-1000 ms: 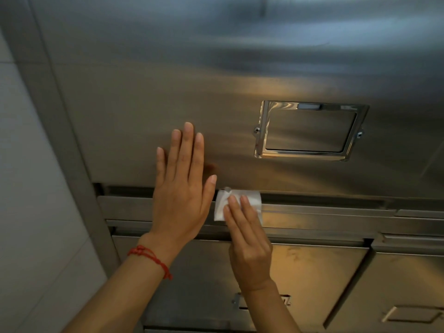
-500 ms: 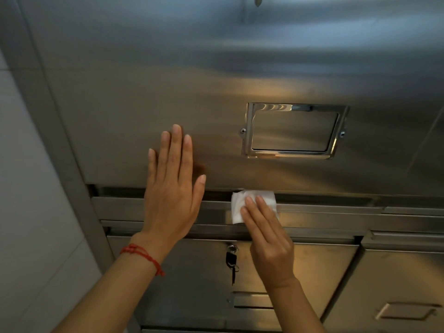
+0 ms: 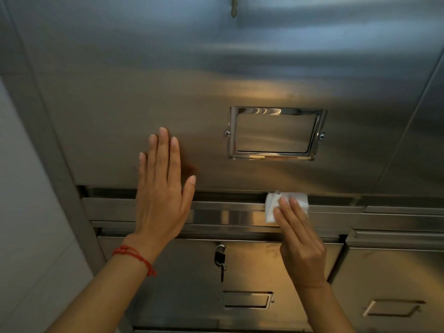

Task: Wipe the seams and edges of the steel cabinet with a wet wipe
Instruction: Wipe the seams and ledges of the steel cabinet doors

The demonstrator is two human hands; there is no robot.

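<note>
Pressing wipe [image 3: 286,204] flat under my straight right fingers [image 3: 288,212] on cabinet [image 3: 144,80] seam; left hand [image 3: 159,193] flat on door, fingers together

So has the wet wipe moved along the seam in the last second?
Yes. The wet wipe slid rightward along the seam: it was beside the left hand, and now lies below the label holder.

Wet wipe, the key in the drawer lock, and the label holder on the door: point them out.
wet wipe [image 3: 298,199]: head view, upper right fold.
key [image 3: 219,257]: head view, its dark head.
label holder [image 3: 276,111]: head view, top rim.
</note>
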